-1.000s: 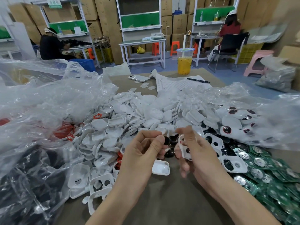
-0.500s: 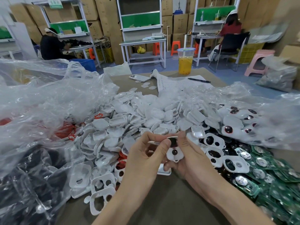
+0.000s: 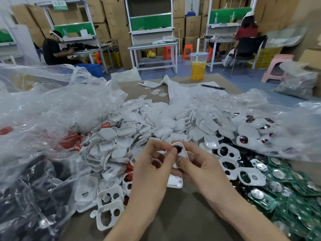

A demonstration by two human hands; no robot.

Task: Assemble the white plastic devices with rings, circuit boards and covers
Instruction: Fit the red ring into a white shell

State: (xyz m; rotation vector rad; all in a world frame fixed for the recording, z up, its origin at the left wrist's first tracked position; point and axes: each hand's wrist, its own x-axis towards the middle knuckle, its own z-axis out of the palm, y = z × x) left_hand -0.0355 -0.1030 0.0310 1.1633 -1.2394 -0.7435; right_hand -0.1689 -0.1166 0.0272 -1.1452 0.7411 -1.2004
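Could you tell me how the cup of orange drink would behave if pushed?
The cup is tall and tapers toward its base, so a high push would probably tip it. The drink fills only its lower part, which likely steadies it somewhat.

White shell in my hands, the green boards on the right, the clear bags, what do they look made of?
White rounded shell: moulded plastic by the look, smooth, slightly glossy, thin-rimmed.
Green square boards: circuit-board laminate, probably, with shiny silvery discs on them.
Clear crinkled bags: thin plastic film, see-through, creased, with bright glare.
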